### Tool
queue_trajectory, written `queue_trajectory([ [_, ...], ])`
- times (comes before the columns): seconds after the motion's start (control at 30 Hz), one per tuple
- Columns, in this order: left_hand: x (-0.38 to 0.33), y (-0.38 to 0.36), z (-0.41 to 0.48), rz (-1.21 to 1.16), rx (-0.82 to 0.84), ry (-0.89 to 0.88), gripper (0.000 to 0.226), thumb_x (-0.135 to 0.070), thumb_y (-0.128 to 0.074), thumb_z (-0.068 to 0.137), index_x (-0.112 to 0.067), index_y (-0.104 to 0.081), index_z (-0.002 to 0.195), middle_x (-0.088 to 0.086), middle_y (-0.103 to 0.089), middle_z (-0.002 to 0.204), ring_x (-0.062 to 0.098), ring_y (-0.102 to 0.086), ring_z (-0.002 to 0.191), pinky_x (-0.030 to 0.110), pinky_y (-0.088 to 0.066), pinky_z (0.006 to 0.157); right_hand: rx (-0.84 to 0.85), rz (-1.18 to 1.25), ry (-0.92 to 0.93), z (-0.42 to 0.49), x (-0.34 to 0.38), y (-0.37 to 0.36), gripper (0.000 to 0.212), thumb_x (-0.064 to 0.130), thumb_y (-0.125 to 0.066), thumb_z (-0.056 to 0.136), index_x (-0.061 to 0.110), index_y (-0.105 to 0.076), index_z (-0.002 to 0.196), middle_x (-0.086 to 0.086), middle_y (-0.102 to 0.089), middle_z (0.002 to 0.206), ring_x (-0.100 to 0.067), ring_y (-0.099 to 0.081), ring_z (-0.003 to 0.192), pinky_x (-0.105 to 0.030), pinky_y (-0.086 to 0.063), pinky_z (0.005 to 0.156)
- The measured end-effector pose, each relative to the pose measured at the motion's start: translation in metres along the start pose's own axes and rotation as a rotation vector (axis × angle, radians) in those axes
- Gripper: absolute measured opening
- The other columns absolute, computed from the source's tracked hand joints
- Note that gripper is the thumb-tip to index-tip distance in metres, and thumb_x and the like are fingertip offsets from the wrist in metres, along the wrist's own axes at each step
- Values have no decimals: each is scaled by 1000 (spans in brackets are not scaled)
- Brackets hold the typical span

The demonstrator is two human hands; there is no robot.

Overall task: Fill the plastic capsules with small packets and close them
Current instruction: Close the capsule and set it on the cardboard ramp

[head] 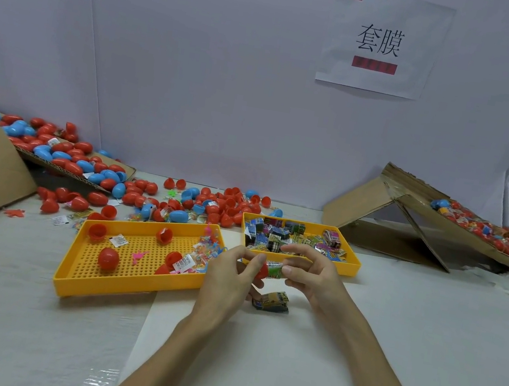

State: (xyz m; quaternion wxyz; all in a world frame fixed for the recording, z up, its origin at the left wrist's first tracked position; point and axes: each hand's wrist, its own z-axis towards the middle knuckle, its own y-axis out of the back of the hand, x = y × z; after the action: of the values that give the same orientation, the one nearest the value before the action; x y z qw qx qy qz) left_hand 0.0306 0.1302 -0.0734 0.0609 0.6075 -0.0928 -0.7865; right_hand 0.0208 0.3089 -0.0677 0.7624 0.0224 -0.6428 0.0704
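- Red capsule half sits pinched in the left hand, raised above the white table between the two trays, its open mouth turned right so a packet can go in sideways.
- Right hand grips a rolled green packet by its outer end, its inner end at or just inside the capsule mouth; rolling probably slims it to fit.
- Spare folded packet lies on the table just under the hands, likely staged for the same capsule or the next one.
- Packet tray lies just behind the right hand, and the perforated tray with loose red halves lies beside the left: each supply is close to the hand that uses it.
- Closing has not begun; no matching half is in either hand.
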Motion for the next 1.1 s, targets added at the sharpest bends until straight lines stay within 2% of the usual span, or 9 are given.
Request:
queue_trajectory([
  [0.2, 0, 0, 0, 15, 8, -5, 15, -35, -58, 98, -23, -63, 92, 0, -72, 69, 13, -71, 55, 23, -58, 53, -8, -20, -7, 0, -1, 1, 29, 0, -74, 81, 24, -76, 96, -1, -72, 81, -15, -69, 78, -24, -55, 69],
  [0.33, -2, 0, -1, -9, 58, -16, 7, -33, -58, 99, -30, -64, 99, 0, -72, 71, 12, -71, 57, 21, -56, 51, -9, -16, -16, -1, 1, 2, 27, -1, -73, 82, 22, -75, 96, -2, -71, 82, -15, -69, 78, -25, -55, 69],
  [0.47, -3, 1, -1, 27, 62, -10, 19, -33, -57, 100, -19, -71, 101, 0, -72, 72, 10, -70, 57, 16, -51, 50, -10, -36, -22, -1, 1, 2, 26, -2, -72, 82, 17, -72, 100, -3, -73, 84, -17, -69, 81, -27, -56, 71],
  [0.87, -5, 1, -3, 15, -12, -3, 16, -30, -59, 100, -18, -69, 98, 3, -73, 77, 3, -68, 56, 10, -42, 42, 8, -62, 21, -2, 0, -1, 25, -4, -73, 81, 18, -75, 93, -8, -74, 87, -20, -69, 85, -31, -54, 72],
  [1.0, -6, 2, -3, -5, -18, 22, 19, -30, -58, 100, -15, -70, 100, 4, -74, 76, 6, -68, 54, 12, -43, 41, 10, -64, 25, -2, -1, -2, 23, -4, -72, 81, 15, -73, 95, -7, -75, 87, -18, -70, 84, -28, -55, 70],
  [1.1, -8, 3, -2, -47, 10, 78, 21, -34, -57, 100, -15, -67, 102, 3, -76, 75, 17, -71, 54, 19, -48, 43, -32, -54, 59, -2, -1, -3, 25, -7, -72, 81, 15, -74, 92, -7, -74, 85, -18, -69, 81, -27, -55, 68],
])
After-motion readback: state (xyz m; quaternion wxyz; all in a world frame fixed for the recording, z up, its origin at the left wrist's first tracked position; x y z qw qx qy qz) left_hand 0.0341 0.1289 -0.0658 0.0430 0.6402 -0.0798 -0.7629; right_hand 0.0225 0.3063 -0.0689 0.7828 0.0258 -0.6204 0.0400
